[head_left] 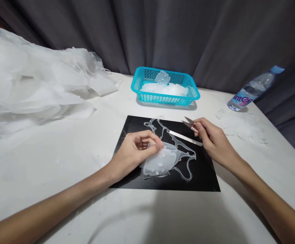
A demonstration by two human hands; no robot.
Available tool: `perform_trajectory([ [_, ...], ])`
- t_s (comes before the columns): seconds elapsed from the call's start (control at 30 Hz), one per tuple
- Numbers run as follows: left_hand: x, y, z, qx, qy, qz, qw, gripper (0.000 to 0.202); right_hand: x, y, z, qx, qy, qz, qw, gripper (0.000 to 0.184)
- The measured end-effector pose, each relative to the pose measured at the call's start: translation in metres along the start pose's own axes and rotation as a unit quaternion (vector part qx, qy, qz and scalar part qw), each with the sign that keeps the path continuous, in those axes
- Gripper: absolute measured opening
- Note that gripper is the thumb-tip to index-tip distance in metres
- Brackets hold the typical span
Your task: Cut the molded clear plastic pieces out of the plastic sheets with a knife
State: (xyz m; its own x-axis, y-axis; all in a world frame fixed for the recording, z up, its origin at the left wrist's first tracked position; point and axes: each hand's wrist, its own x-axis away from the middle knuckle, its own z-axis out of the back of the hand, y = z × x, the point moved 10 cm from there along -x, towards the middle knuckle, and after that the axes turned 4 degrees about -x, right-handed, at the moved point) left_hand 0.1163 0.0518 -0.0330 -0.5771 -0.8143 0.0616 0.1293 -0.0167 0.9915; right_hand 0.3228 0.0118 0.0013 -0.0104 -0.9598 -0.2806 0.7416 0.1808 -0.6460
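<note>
My left hand (143, 147) pinches the upper edge of a translucent, frosted plastic sheet piece (160, 162) with small whitish round spots. Thin, irregular clear plastic offcuts (185, 173) curl out around the piece, on a black mat (137, 183). To the right, my right hand (210, 135) is closed around small scissors (190, 123); their blades point left and stand slightly apart, clear of the plastic. Their handles are mostly hidden by the fingers. Between the hands lies a slim white stick-like tool (185, 138) with a darker tip.
A blue plastic basket (165, 99) behind the mat holds white, translucent pieces. Crumpled white translucent sheets (35, 74) form a large heap at left. At right, a water bottle (254, 89) stands behind flat clear scraps (244, 125). Dark curtains (162, 34) hang behind the white table (61, 203).
</note>
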Motion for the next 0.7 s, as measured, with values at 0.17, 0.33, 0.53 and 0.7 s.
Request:
perform_trajectory([
  [0.17,-0.002,-0.004,-0.001,-0.014,0.003,0.007,1.000,0.015,0.012,-0.019,-0.037,-0.184,-0.139,-0.019,0.973,0.038],
  [0.33,-0.002,-0.007,-0.002,-0.019,-0.002,0.007,1.000,0.017,0.016,-0.024,-0.056,-0.221,-0.186,0.017,0.957,0.039],
  [0.53,-0.001,-0.010,-0.003,-0.019,-0.002,0.012,1.000,0.020,0.015,-0.018,-0.063,-0.259,-0.170,0.018,0.951,0.036],
  [0.7,0.000,-0.011,-0.003,-0.027,0.002,0.000,1.000,0.017,0.014,-0.022,-0.058,-0.251,-0.130,0.042,0.958,0.031],
])
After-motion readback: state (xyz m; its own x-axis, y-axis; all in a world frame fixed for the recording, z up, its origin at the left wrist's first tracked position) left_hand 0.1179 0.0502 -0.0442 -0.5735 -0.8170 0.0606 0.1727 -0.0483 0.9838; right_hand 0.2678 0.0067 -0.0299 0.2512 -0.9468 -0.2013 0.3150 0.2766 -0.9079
